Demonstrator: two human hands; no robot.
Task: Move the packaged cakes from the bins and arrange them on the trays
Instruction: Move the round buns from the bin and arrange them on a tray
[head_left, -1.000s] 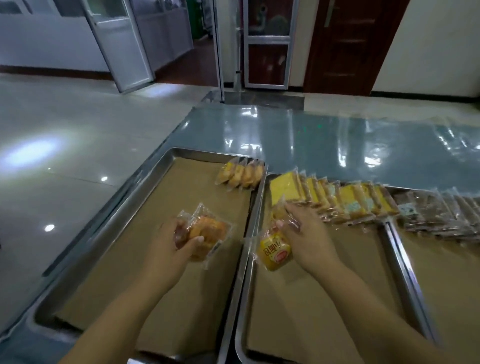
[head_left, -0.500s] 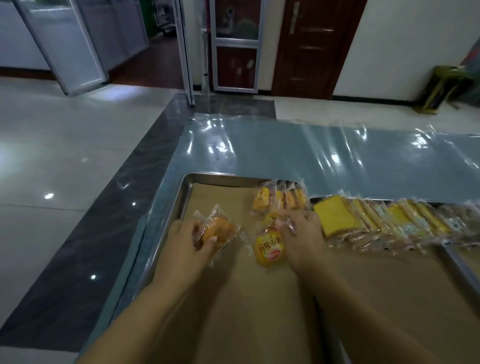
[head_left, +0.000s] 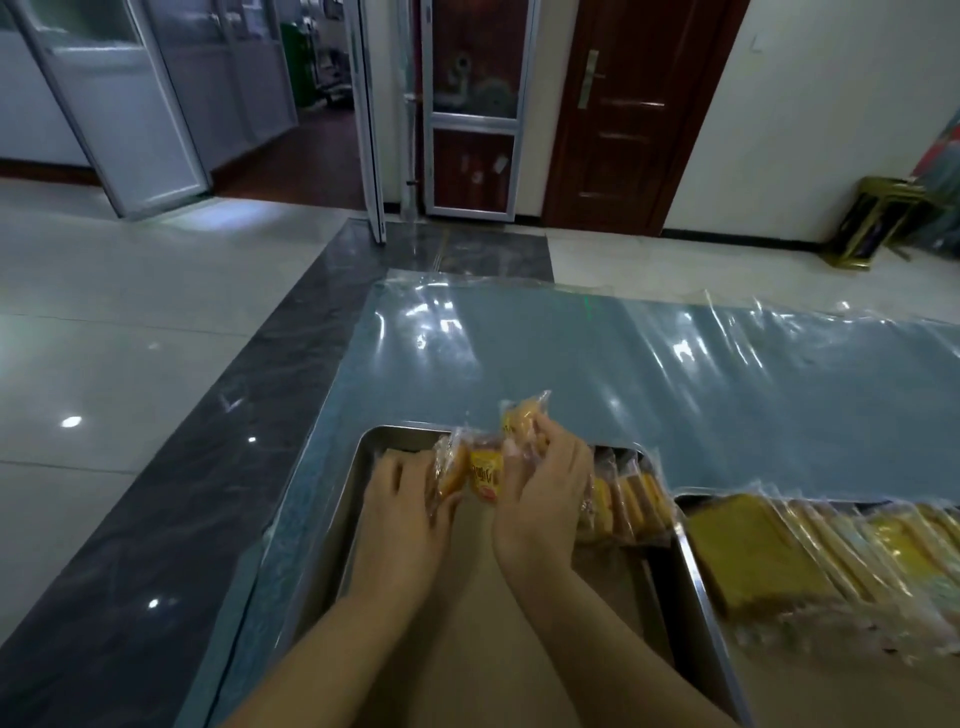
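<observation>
Head view: your left hand holds a clear-wrapped cake between thumb and fingers at the far end of the left steel tray. Your right hand pinches a second wrapped cake, raised above the tray's far rim. A yellow-labelled pack sits between both hands. A row of packs stands just right of the right hand. The right tray on the counter holds yellow slices.

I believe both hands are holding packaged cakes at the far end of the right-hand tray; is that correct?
Not quite: in the head view, the left hand and right hand hold packaged cakes at the far end of the left-hand tray, not the right-hand tray.
</observation>
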